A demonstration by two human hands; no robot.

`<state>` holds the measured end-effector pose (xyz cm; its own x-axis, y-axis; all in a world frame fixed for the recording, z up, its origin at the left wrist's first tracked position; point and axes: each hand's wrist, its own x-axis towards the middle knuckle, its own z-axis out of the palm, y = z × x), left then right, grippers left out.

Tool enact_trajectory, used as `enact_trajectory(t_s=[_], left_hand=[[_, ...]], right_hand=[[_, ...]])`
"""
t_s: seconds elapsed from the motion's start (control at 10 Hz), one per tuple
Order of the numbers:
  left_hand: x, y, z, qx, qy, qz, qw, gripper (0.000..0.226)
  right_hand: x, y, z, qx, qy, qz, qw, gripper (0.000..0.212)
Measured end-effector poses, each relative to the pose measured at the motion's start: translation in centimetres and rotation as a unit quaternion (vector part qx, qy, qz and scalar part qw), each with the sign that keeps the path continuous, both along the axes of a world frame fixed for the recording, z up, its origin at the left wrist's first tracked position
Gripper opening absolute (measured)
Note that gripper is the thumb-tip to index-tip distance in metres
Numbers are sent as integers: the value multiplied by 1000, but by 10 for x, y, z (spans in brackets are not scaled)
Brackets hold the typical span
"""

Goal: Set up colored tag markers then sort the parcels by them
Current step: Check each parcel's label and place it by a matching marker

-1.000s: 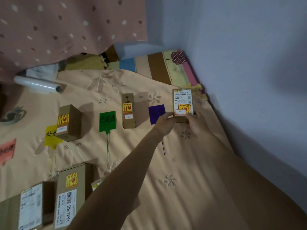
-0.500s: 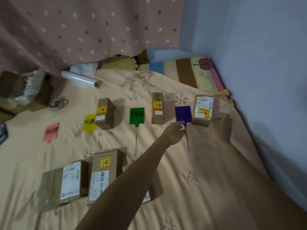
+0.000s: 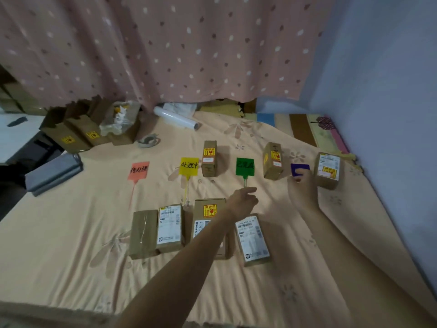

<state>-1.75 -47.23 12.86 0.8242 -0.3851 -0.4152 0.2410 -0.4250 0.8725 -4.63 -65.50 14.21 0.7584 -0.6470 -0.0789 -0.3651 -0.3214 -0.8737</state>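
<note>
Four tag markers lie in a row on the peach sheet [image 3: 71,245]: a pink tag [image 3: 138,170], a yellow tag [image 3: 188,166], a green tag [image 3: 245,166] and a purple tag [image 3: 299,169]. A parcel [image 3: 209,158] stands right of the yellow tag, another parcel [image 3: 273,161] right of the green one, and a labelled parcel [image 3: 327,170] right of the purple one. Three parcels lie nearer: one at left [image 3: 156,230], one in the middle [image 3: 208,214], one at right [image 3: 252,240]. My left hand [image 3: 242,201] hovers empty above the middle parcel. My right hand [image 3: 302,190] hangs over the purple tag, holding nothing.
Open cardboard boxes [image 3: 78,132] and a plastic bag [image 3: 119,118] sit at the back left beside a white roll [image 3: 176,118]. A grey folded item [image 3: 53,174] lies at the left edge. A blue wall [image 3: 390,114] bounds the right side, a dotted curtain [image 3: 165,48] the back.
Both hands have let go of the labelled parcel by the purple tag and drawn back toward me. My left hand moved left over the near parcels. The view swung left and up.
</note>
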Motion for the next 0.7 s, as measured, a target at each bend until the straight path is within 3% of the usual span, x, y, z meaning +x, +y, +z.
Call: enact_trajectory(t_s=[0.2, 0.4, 0.7], left_hand=[[-22, 127, -2, -18, -38, 24, 999, 41], [-45, 232, -7, 2, -53, 63, 997, 32], [-49, 311, -38, 39, -17, 160, 986, 37]], right_hand=[[-35, 121, 17, 12, 49, 78, 996, 32], [-54, 217, 10, 11, 100, 148, 984, 22], [-51, 290, -26, 9, 195, 243, 950, 10]])
